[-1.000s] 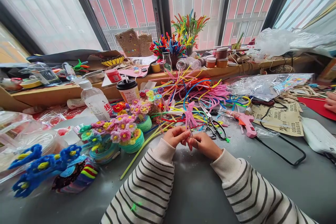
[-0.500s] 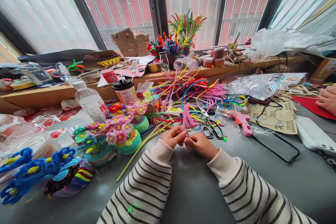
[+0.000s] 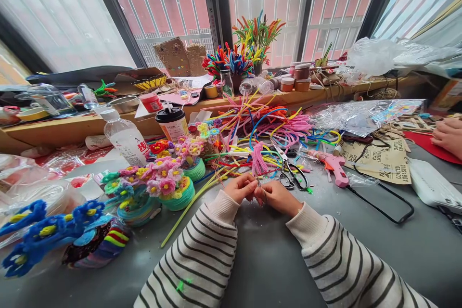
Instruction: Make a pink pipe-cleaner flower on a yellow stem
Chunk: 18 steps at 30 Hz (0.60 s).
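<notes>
Though we cannot tell its material, one thin greyish strand sits pinched by left grip and right grip, near fuzzy pink pipe-cleaner bundle; possible fault: slipping, should either pinch loosen.

Hands together, possibly in contact

Slender pinched item, largely indistinct
</notes>
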Tool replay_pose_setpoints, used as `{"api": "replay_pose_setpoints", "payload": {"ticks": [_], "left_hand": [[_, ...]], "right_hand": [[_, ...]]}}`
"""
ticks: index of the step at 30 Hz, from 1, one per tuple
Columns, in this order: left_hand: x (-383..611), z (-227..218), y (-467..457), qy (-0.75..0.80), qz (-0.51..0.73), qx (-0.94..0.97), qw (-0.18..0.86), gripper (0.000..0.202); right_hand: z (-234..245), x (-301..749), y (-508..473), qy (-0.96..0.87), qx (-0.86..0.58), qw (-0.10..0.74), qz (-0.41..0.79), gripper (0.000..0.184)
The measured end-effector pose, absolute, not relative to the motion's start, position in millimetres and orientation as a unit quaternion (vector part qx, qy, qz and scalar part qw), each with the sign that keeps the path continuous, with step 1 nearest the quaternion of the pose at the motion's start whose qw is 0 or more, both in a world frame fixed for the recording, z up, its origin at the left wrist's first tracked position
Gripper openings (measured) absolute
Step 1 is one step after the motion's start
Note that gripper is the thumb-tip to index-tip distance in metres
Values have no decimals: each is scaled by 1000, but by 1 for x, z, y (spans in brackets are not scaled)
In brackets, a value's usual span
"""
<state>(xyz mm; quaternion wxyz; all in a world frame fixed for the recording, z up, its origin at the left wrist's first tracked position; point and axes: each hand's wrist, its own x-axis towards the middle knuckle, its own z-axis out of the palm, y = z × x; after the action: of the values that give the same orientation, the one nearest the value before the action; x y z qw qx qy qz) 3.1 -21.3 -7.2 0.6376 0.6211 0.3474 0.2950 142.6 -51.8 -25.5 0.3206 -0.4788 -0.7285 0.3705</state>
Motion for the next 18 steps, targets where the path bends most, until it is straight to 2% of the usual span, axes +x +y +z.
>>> {"api": "replay_pose_setpoints", "payload": {"ticks": [6,18], "left_hand": [[3,-5,-21,339,311,610,645,34],[2,-3,-21,322,312,631,633,30]], "right_hand": [[-23,142,-52,-710,-506,338,355,62],[-19,148,-51,-716,-492,335,366,60]]}}
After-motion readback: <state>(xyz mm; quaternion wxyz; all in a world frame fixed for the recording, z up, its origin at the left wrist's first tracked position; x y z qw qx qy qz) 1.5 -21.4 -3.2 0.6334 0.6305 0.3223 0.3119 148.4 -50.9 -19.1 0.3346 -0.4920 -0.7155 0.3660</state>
